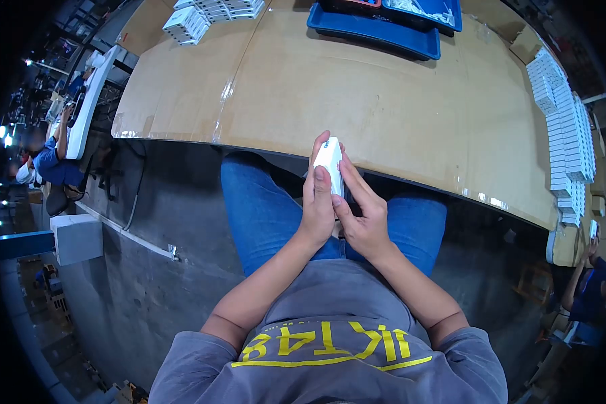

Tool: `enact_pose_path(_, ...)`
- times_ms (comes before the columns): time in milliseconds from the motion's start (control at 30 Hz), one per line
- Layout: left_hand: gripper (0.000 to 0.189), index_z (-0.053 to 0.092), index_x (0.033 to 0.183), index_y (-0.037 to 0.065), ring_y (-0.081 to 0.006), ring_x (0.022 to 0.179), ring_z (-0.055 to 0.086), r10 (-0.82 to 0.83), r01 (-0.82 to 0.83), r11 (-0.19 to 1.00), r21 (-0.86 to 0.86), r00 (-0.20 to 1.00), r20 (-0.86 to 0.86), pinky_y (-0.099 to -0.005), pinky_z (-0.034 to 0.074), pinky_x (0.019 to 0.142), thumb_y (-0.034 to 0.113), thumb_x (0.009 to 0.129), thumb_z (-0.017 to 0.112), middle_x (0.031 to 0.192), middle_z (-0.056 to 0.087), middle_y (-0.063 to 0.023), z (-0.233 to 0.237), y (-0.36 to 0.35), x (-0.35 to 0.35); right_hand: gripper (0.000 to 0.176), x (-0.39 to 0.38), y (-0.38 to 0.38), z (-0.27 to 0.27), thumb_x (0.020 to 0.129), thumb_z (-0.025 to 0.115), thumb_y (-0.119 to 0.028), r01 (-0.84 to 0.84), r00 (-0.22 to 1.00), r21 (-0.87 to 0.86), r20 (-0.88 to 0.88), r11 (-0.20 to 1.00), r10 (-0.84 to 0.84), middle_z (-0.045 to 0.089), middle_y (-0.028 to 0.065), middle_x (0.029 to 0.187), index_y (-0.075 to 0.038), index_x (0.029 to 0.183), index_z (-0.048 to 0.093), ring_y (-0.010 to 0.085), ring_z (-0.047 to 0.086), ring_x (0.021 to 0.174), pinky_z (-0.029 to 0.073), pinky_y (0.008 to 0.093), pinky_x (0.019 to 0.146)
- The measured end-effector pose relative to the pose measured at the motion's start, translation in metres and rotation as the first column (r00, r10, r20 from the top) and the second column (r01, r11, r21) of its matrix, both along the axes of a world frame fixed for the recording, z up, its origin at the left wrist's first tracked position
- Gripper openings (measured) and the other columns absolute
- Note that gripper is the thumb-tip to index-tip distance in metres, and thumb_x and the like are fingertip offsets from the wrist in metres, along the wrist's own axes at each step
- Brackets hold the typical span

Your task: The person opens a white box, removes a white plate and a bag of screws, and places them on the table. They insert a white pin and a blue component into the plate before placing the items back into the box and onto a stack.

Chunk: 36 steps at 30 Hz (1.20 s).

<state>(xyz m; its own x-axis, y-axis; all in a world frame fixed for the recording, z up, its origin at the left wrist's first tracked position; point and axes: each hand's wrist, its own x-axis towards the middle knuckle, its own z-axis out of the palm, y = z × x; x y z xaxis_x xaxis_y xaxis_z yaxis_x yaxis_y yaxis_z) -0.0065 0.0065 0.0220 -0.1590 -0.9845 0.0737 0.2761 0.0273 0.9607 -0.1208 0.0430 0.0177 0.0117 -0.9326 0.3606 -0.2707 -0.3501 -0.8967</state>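
A small white box [328, 161] is held upright between my two hands, just off the near edge of the brown table [303, 101]. My left hand [318, 202] presses its fingers and thumb along the box's left side. On the right side, my right hand [365, 209] has its fingers against the box and its thumb near the lower end. The hands nearly meet below the box, above my lap.
Stacked white boxes [185, 25] stand at the table's far left, and tall stacks of white boxes [564, 135] line the right. Blue trays [377, 35] lie at the far edge. One person [54, 158] sits far left; another person [592, 286] is at lower right.
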Motion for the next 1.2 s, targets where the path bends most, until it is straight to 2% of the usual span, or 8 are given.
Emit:
enact_pose_path(433,0.092,0.024,0.162,0.0,-0.0203,0.132,0.05,0.002,-0.002,1.0,-0.004,0.999,-0.046,-0.033,0.036,0.116,0.072,0.105,0.038,0.141,0.052,-0.0122,-0.003,0.008,0.002,0.049,0.002,0.003,-0.006,0.103,0.059,-0.009,-0.017,0.991,-0.15,-0.137,0.988,-0.004,0.048,0.0382,0.151,0.013,0.147,0.05,0.048,0.058,0.133,0.054,0.0438,0.103)
enact_pose_path(633,0.094,0.023,0.162,0.001,-0.0207,0.135,0.049,-0.022,0.022,1.0,-0.001,0.993,-0.114,-0.0339,0.035,0.117,0.072,0.104,0.041,0.143,0.052,-0.0128,-0.007,0.009,0.002,0.048,0.0,0.003,-0.007,0.105,0.057,-0.011,-0.022,0.982,-0.186,-0.191,0.982,-0.014,0.047,0.0389,0.151,0.015,0.145,0.05,0.0478,0.058,0.133,0.054,0.0435,0.104)
enact_pose_path(733,0.095,0.022,0.163,0.001,-0.0211,0.138,0.047,-0.038,0.056,0.996,0.067,0.969,-0.246,-0.0346,0.035,0.118,0.072,0.103,0.043,0.144,0.051,-0.0133,-0.01,0.011,0.002,0.047,-0.004,0.004,-0.01,0.105,0.056,-0.011,-0.024,0.991,-0.147,-0.134,0.989,0.004,0.048,0.0376,0.151,0.014,0.145,0.051,0.0475,0.057,0.135,0.052,0.0438,0.106)
enact_pose_path(833,0.098,0.02,0.164,0.001,-0.0228,0.139,0.047,-0.027,0.032,0.999,0.025,0.987,-0.161,-0.0355,0.034,0.119,0.072,0.102,0.046,0.149,0.048,-0.015,-0.008,0.01,0.003,0.047,0.0,0.005,-0.004,0.106,0.056,-0.012,-0.018,0.993,-0.143,-0.114,0.99,0.002,0.049,0.0344,0.153,0.012,0.146,0.051,0.0441,0.053,0.14,0.049,0.0434,0.11)
enact_pose_path(967,0.104,0.019,0.164,0.002,-0.028,0.143,0.042,0.0,-0.002,1.0,-0.017,0.997,-0.073,-0.0406,0.03,0.121,0.073,0.096,0.054,0.158,0.039,-0.019,0.001,0.005,0.007,0.051,0.005,0.001,-0.005,0.108,0.058,-0.025,-0.116,0.913,0.124,0.404,0.985,0.056,0.048,0.0243,0.157,0.008,0.147,0.05,0.0319,0.052,0.143,0.047,0.0396,0.113)
enact_pose_path(1067,0.109,0.018,0.165,0.003,-0.0301,0.145,0.039,0.064,-0.025,0.964,-0.265,0.988,0.139,-0.0441,0.028,0.122,0.072,0.091,0.058,0.16,0.036,-0.0197,-0.02,-0.002,0.017,0.053,-0.001,-0.003,0.015,0.108,0.06,-0.032,-0.192,0.725,0.396,0.674,0.898,-0.143,0.054,0.0196,0.148,0.004,0.146,0.05,0.0261,0.058,0.135,0.05,0.0361,0.11)
enact_pose_path(1100,0.11,0.016,0.165,0.0,-0.032,0.146,0.037,0.055,-0.002,0.952,-0.306,0.984,0.167,-0.0457,0.027,0.122,0.068,0.089,0.06,0.161,0.034,-0.0216,-0.02,-0.002,0.017,0.053,-0.002,-0.005,0.024,0.108,0.061,-0.034,-0.242,0.675,0.478,0.708,0.845,-0.207,0.06,0.016,0.135,0.003,0.145,0.051,0.0218,0.06,0.13,0.052,0.0339,0.106)
enact_pose_path(1200,0.101,0.023,0.16,-0.007,-0.0399,0.144,0.038,0.08,0.061,0.895,-0.442,0.953,0.292,-0.0493,0.027,0.122,0.063,0.094,0.054,0.154,0.04,-0.0272,-0.014,-0.003,0.014,0.054,-0.003,-0.005,0.032,0.107,0.063,-0.032,-0.345,0.73,0.598,0.655,0.723,-0.194,0.062,0.0157,0.133,0.004,0.145,0.05,0.021,0.06,0.129,0.052,0.0338,0.104)
